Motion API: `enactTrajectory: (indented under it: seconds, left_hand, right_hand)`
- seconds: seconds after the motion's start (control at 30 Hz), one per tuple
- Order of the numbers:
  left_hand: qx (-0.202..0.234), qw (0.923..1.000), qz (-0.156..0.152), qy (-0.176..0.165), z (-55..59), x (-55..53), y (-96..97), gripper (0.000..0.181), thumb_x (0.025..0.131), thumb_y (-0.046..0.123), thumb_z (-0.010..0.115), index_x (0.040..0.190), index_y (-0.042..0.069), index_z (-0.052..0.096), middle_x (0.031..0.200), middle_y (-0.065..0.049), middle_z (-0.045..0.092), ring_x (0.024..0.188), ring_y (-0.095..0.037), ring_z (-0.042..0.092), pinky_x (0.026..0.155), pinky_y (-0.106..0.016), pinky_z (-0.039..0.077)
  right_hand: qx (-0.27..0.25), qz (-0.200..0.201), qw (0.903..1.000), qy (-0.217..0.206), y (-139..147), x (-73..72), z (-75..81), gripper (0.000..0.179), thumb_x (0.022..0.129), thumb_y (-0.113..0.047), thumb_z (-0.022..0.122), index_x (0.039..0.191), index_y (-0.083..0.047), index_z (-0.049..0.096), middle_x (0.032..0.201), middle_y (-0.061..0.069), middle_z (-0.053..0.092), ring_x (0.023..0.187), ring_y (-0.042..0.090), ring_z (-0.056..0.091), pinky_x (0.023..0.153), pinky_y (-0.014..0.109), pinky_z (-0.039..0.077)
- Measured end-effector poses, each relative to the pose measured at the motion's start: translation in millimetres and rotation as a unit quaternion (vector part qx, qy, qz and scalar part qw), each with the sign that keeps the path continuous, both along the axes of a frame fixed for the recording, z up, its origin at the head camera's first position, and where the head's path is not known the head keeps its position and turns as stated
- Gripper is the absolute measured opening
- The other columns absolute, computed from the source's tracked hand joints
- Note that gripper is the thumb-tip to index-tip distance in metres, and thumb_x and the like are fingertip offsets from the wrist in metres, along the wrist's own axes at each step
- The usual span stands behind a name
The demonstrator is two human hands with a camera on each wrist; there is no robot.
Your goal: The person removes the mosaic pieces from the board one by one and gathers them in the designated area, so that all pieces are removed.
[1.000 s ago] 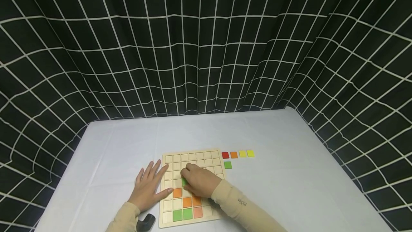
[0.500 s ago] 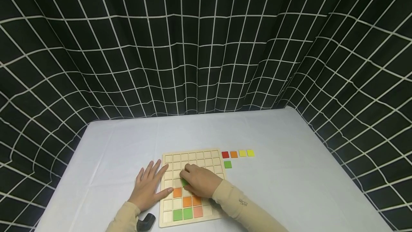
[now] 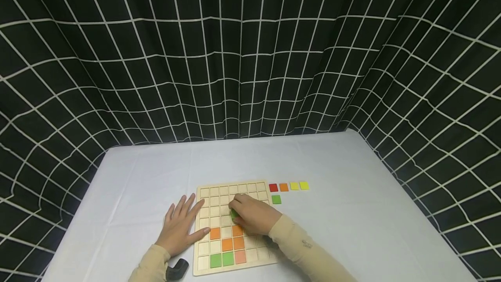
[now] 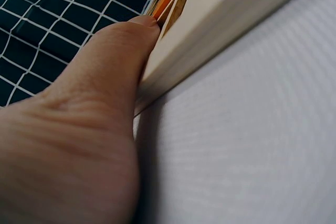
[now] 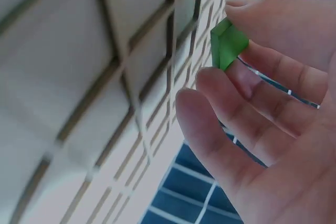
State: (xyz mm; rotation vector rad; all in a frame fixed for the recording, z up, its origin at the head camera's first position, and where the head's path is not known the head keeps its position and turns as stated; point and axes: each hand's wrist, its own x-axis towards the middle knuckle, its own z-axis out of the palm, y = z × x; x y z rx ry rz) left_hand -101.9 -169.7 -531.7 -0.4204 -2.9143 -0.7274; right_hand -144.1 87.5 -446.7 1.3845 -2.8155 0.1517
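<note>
Head view, left hand (image 3: 179, 229) spread against board (image 3: 214, 192), right hand (image 3: 254, 215) pinching green tile (image 3: 234, 214)

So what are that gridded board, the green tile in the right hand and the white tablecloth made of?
Gridded board: probably pale, matte wood, going by its cream colour and browner cell edges.
Held green tile: painted wood or plastic, hard to say; its colour is even and its edges crisp.
White tablecloth: seemingly matte woven fabric; fine ribbing shows in the left wrist view.
</note>
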Motion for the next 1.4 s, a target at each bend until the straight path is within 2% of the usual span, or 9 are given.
enactTrajectory:
  seconds: [0.33,0.67,0.83,1.0,1.1,1.23,1.4]
  left_hand:
    - [0.005,0.9999,-0.005,0.011,-1.5,-0.1,-0.1,0.083,0.084,0.061,0.060,0.150,0.019,0.033,0.158,-0.014,0.022,0.144,-0.040,0.012,0.112,-0.062,0.005]
    - [0.001,1.0000,-0.003,0.005,-0.7,0.0,-0.3,0.083,0.083,0.060,0.061,0.150,0.019,0.033,0.158,-0.013,0.021,0.145,-0.039,0.011,0.113,-0.061,0.003]
    - [0.001,1.0000,-0.005,0.005,-1.6,-0.4,-0.5,0.083,0.084,0.061,0.060,0.150,0.019,0.032,0.158,-0.013,0.021,0.145,-0.039,0.011,0.113,-0.061,0.003]
    - [0.003,1.0000,-0.005,-0.001,0.3,0.4,-0.7,0.083,0.084,0.061,0.060,0.150,0.019,0.032,0.159,-0.013,0.020,0.145,-0.039,0.010,0.113,-0.061,0.003]
    - [0.005,1.0000,-0.005,0.004,0.2,0.5,-0.5,0.083,0.084,0.060,0.061,0.150,0.019,0.033,0.158,-0.014,0.021,0.145,-0.039,0.011,0.112,-0.061,0.004]
    - [0.007,0.9999,-0.006,0.012,-1.4,0.2,-0.8,0.083,0.084,0.060,0.061,0.150,0.019,0.033,0.158,-0.014,0.022,0.144,-0.039,0.012,0.112,-0.061,0.005]
    - [0.007,0.9998,-0.005,0.016,-3.3,-0.3,-0.4,0.083,0.083,0.061,0.060,0.150,0.020,0.033,0.158,-0.013,0.022,0.144,-0.039,0.012,0.112,-0.061,0.005]
  right_hand:
    - [-0.030,-0.052,0.9978,-0.027,43.8,-8.8,3.1,0.026,0.091,-0.017,0.066,0.114,-0.008,0.059,0.109,-0.002,0.055,0.098,0.011,0.055,0.085,0.020,0.051]
    - [-0.058,-0.080,0.9951,0.004,80.0,-14.1,0.2,0.030,0.086,-0.011,0.071,0.113,-0.008,0.060,0.109,0.001,0.055,0.100,0.014,0.059,0.086,0.025,0.053]
    - [-0.056,-0.100,0.9934,0.008,94.9,-15.2,-3.5,0.028,0.085,-0.008,0.071,0.111,-0.008,0.061,0.106,0.000,0.056,0.102,0.015,0.059,0.089,0.028,0.053]
    - [-0.062,-0.118,0.9910,0.005,106.0,-18.0,-9.9,0.029,0.085,-0.006,0.070,0.113,-0.007,0.059,0.111,0.004,0.060,0.106,0.019,0.060,0.093,0.033,0.051]
    - [-0.077,-0.125,0.9892,0.006,111.6,-20.1,-12.8,0.031,0.084,-0.004,0.071,0.112,-0.006,0.056,0.110,0.005,0.061,0.103,0.019,0.061,0.093,0.034,0.051]
    - [-0.091,-0.144,0.9854,0.008,116.2,-22.2,-15.6,0.027,0.083,-0.003,0.072,0.104,-0.006,0.054,0.097,0.002,0.060,0.092,0.015,0.060,0.084,0.033,0.054]
    - [-0.074,-0.178,0.9811,-0.005,118.8,-25.2,-17.9,0.021,0.083,-0.004,0.072,0.095,-0.010,0.056,0.089,-0.004,0.056,0.084,0.010,0.057,0.078,0.029,0.054]
